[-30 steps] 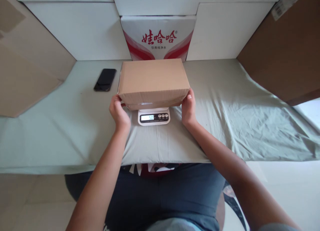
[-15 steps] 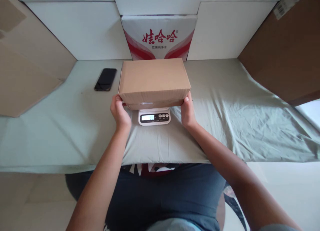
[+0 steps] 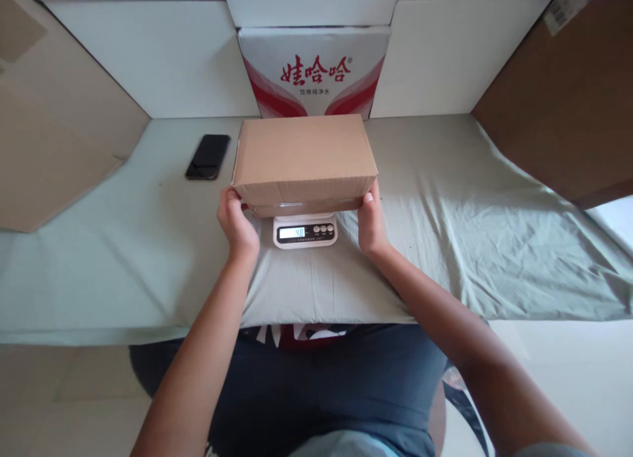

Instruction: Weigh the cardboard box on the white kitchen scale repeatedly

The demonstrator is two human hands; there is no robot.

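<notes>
Closed cardboard box sits level on a small white digital scale, directly between both hands. Left hand is at the box's near-left lower corner, right hand at the near-right corner; forearms extend forward from the body, converging slightly. Each hand is cupped against its side of the box, fingers wrapped round the corner, grasping the box. Scale display is lit. The scale stands on a green cloth; a black phone lies left of the box.
</notes>
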